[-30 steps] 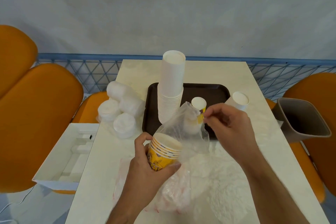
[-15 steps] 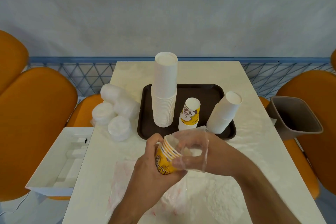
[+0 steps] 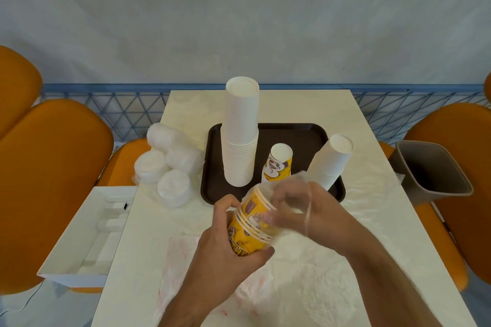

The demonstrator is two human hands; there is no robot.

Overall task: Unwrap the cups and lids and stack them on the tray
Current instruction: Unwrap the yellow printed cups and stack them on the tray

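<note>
My left hand (image 3: pixel 225 252) grips a short stack of yellow printed cups (image 3: pixel 251 223), tilted to the right above the table. My right hand (image 3: pixel 310 210) reaches into the clear plastic wrap (image 3: pixel 295 188) that covers the stack's mouth, fingers curled on the top cup. On the dark brown tray (image 3: pixel 300 133) stand a tall stack of white cups (image 3: pixel 240 133), one upturned yellow printed cup (image 3: pixel 279 163) and a leaning stack of white cups (image 3: pixel 332 162). Wrapped bundles of white lids (image 3: pixel 170 164) lie left of the tray.
Loose clear and pink-printed plastic wrap (image 3: pixel 305 279) is spread over the near part of the table. A grey bin (image 3: pixel 430 172) stands at the right edge. A white cardboard box (image 3: pixel 87 233) sits to the left. Orange chairs flank the table.
My right hand dropped from pinching the raised wrap down into the bag at the stack's mouth. The stack in my left hand tilted to the right and the wrap slid down.
</note>
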